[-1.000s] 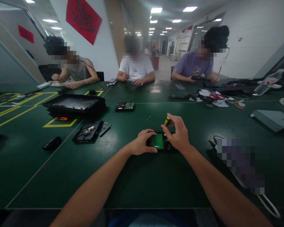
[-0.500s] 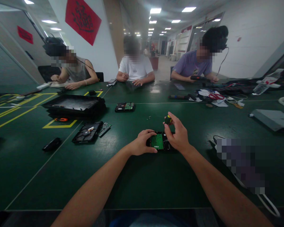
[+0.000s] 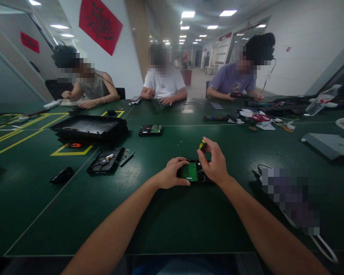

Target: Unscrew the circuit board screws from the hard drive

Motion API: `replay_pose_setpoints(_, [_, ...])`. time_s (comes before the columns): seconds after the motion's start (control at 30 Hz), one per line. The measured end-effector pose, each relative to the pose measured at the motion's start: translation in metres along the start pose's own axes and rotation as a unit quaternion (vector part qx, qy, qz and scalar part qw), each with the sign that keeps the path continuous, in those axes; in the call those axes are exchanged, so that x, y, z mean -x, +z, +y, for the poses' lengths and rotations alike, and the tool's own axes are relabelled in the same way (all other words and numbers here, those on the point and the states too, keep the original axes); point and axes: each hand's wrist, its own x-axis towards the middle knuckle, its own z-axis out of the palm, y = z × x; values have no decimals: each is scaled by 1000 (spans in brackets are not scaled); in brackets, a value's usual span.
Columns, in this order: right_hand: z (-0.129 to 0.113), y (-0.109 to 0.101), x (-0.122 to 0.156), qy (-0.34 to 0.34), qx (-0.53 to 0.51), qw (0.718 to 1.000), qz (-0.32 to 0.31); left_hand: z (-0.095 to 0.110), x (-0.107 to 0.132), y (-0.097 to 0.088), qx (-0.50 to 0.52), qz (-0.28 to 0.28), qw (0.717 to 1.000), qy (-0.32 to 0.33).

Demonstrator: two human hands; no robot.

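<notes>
A hard drive (image 3: 190, 172) with a green circuit board lies on the green table in front of me, its black casing showing at the right. My left hand (image 3: 174, 173) grips its left end, thumb along the near edge and fingers over the far edge. Between the thumb and fingers of my right hand (image 3: 215, 160) is a screwdriver (image 3: 202, 145) with a short yellow and black handle. It stands roughly upright over the drive's right part; its tip is hidden by the hand. Several tiny screws (image 3: 180, 143) lie just beyond the drive.
To the left are an opened drive casing (image 3: 106, 162), a loose circuit board (image 3: 127, 157), a black object (image 3: 62, 175) and a black tray (image 3: 88, 128). Another drive (image 3: 150, 130) lies farther back. A blurred-out device (image 3: 289, 202) is at right. Three people sit across the table.
The yellow part of the screwdriver handle shows differently, as if turned, and my right fingers have shifted slightly around it. My left hand and the drive stay in place.
</notes>
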Motion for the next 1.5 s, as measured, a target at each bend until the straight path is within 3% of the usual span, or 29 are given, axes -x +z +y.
replay_pose_setpoints(1.5, [-2,-3,-3,-11,21,1000,-6,0,1,0,4,3,1000,-3])
